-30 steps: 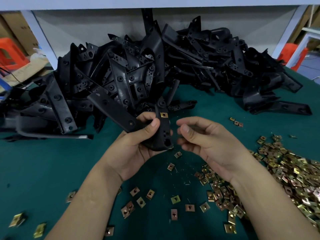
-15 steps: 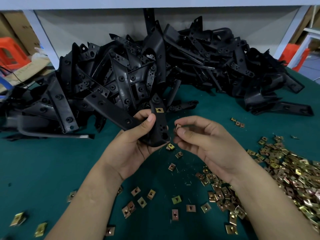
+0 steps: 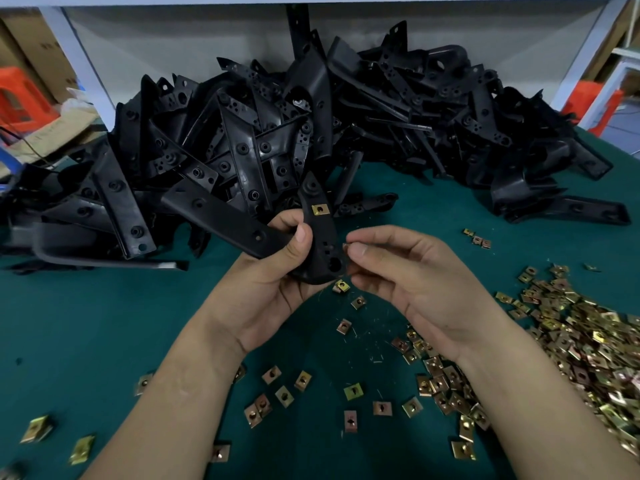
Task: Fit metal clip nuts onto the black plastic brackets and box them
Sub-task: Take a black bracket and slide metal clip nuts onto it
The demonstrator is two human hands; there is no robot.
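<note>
My left hand [image 3: 266, 289] grips a black plastic bracket [image 3: 225, 220] above the green table, thumb across its bend. One brass clip nut [image 3: 319, 209] sits fitted on the bracket's upright arm. My right hand [image 3: 415, 289] pinches a second clip nut [image 3: 345, 247] between thumb and forefinger, right against the bracket's lower right edge; the nut is mostly hidden by the fingertips. A heap of loose clip nuts [image 3: 571, 341] lies on the right.
A big pile of black brackets [image 3: 311, 126] fills the back of the green table [image 3: 86, 341]. Scattered clip nuts [image 3: 284, 396] lie near my forearms. Red stools [image 3: 20, 98] and cardboard boxes stand beyond the table's left and right ends.
My right hand brought a clip nut up from the table to the bracket's lower edge. The left hand lifted and turned the bracket slightly.
</note>
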